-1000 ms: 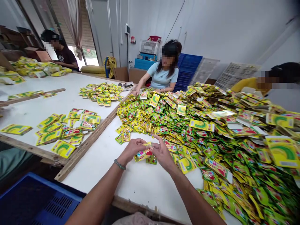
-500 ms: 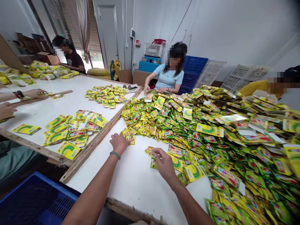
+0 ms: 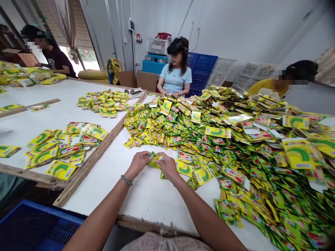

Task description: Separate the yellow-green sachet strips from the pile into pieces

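Small green and yellow packets [image 3: 154, 160] are pinched between both hands above the white table. My left hand [image 3: 138, 163], with a bracelet at its wrist, has its fingers closed on their left end. At the other end my right hand [image 3: 169, 166] grips them between thumb and fingers; how many packets there are I cannot tell. Just right of my right hand lie flat yellow boxes [image 3: 184, 168] and a few loose packets. A large heap of green and yellow packets [image 3: 170, 132] spreads beyond and to the right, with more yellow boxes [image 3: 218, 132] on top.
A wooden strip [image 3: 91, 157] divides the table on my left, with piles of yellow boxes [image 3: 44, 153] past it. Below left stands a blue crate [image 3: 34, 212]. A person in a light blue shirt [image 3: 176, 78] works across the table; other people are at far left and right.
My hands have come together, the left moving right from the heap's edge and the right moving left; both now hold packets between them. The view has turned slightly right.
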### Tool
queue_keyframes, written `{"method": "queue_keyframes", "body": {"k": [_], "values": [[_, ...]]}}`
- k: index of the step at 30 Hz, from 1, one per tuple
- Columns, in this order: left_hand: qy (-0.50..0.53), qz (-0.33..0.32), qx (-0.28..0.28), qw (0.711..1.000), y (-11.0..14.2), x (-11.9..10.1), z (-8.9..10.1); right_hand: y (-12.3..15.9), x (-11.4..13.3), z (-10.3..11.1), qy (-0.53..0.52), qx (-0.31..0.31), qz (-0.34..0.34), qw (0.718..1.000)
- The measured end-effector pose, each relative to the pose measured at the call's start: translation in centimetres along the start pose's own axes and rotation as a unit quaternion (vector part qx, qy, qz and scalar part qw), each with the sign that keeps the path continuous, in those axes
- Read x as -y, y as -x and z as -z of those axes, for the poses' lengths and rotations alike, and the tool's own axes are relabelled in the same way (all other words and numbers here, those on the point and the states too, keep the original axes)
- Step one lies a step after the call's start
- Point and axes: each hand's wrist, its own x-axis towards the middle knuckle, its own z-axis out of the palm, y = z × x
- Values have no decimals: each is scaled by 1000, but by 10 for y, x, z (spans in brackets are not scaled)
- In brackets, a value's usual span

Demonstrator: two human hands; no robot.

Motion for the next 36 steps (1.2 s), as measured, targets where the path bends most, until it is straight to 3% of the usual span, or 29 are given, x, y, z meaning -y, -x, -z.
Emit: {"method": "queue_keyframes", "body": {"k": [2, 6, 10, 13, 18, 24, 28, 30, 34, 36], "values": [[101, 26, -30, 994, 7, -4, -6, 5, -6, 10, -60, -38, -37, 997], [188, 52, -80, 978, 15, -11, -29, 13, -19, 33, -243, -51, -78, 966], [242, 48, -54, 968, 19, -12, -58, 18, -22, 42, -382, -55, -90, 918], [251, 20, -1, 968, 21, -9, -73, 21, -23, 38, -379, -84, -111, 915], [258, 28, 10, 966, 20, -4, -79, 29, -30, 35, -327, -124, -118, 929], [233, 21, -5, 972, 18, -4, -81, 35, -35, 39, -375, -7, -100, 922], [207, 5, 28, 978, 18, -6, -85, 34, -37, 42, -393, -58, -125, 909], [205, 0, 14, 979, 16, -6, -88, 36, -34, 46, -416, -67, -129, 898], [209, -4, -44, 977, 12, -11, -93, 40, -26, 56, -413, 6, -123, 902], [185, -5, -42, 982, 10, -16, -95, 40, -27, 64, -389, -25, -110, 914]]}}
